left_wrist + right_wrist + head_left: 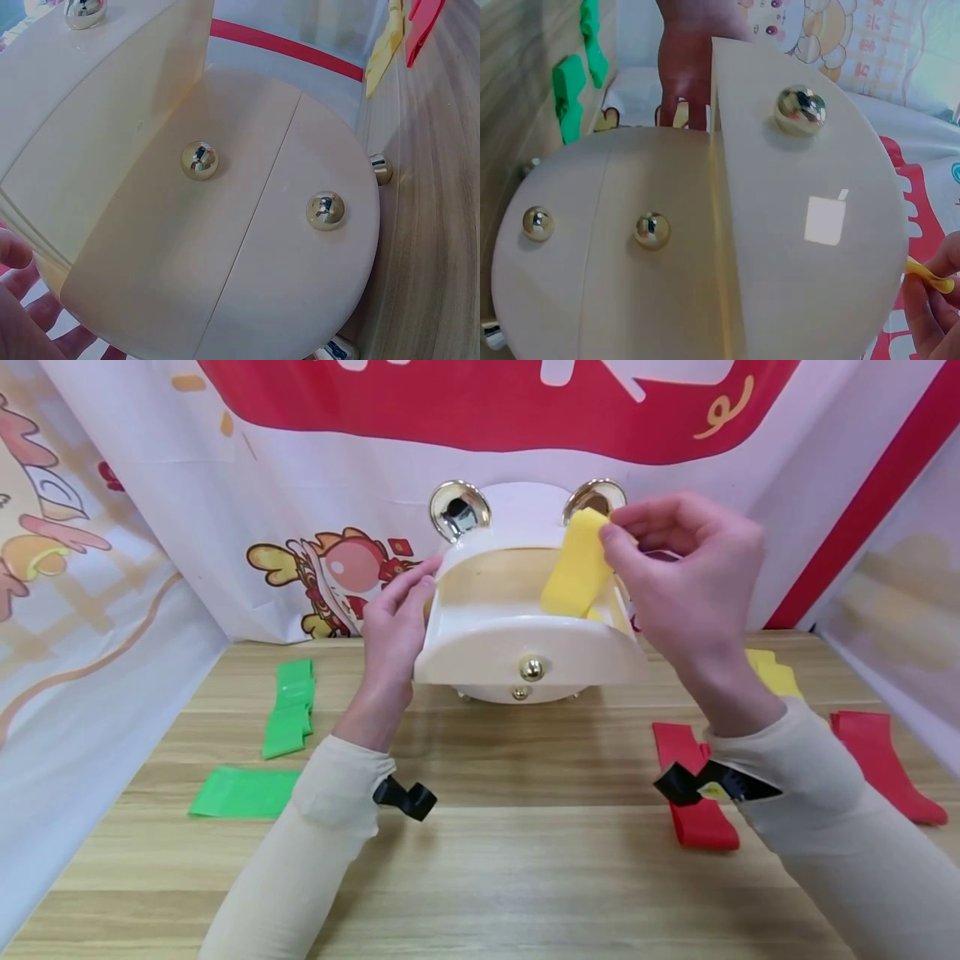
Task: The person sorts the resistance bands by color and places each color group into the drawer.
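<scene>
A rounded cream cabinet (525, 510) with gold knobs stands at the back of the table, its top drawer (480, 652) pulled out. My right hand (686, 568) pinches a folded yellow strip (577, 564) between thumb and fingers. The strip hangs over the drawer's right part, and a bit of yellow shows below it inside. In the right wrist view, the strip's edge (930, 277) sticks out from the fingertips beyond the drawer front. My left hand (397, 627) rests against the left side of the drawer and cabinet; its extended fingers (45, 311) appear at the cabinet's edge in the left wrist view.
Green strips (288, 710) lie on the table at the left. On the right are red strips (693, 793) and another yellow piece (776, 675), partly behind my right wrist. A printed cloth (337, 468) hangs close behind the cabinet.
</scene>
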Motion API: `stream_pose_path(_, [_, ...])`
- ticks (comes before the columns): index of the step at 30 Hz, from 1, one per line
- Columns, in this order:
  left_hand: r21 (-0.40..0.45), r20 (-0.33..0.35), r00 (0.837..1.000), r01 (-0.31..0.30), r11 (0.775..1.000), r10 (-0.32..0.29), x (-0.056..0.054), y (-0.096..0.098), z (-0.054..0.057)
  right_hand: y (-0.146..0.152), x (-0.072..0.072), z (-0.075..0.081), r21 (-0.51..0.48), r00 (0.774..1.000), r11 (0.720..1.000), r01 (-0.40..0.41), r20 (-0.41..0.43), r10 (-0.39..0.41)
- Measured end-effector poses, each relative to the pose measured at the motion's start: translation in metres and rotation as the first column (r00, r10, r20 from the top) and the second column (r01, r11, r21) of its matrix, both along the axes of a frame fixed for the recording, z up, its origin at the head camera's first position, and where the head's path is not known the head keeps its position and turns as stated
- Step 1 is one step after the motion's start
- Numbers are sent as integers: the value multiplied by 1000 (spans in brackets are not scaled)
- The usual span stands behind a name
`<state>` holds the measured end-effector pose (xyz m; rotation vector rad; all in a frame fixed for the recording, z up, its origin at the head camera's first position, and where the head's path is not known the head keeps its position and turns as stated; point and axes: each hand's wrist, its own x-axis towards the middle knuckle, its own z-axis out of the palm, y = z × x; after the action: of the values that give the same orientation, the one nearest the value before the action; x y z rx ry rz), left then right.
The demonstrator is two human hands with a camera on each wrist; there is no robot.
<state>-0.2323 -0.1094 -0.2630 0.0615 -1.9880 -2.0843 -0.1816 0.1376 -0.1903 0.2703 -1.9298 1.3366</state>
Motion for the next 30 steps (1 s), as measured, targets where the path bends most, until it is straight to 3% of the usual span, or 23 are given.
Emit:
stream_pose_path(7, [-7, -24, 1000, -12, 1000, 12, -1, 1, -1, -10, 0, -3, 69, 998, 997, -37, 47, 34])
stream_pose_path(17, [2, -15, 1000, -19, 1000, 19, -1, 2, -1, -21, 2, -2, 216, 987, 975, -53, 162, 18])
stream_pose_path(24, [4, -15, 1000, -22, 1000, 22, -1, 1, -2, -29, 5, 2, 267, 968, 959, -89, 249, 21])
stream_pose_path(30, [-10, -15, 1000, -21, 1000, 21, 0, 1, -1, -34, 6, 3, 344, 942, 929, -138, 336, 15])
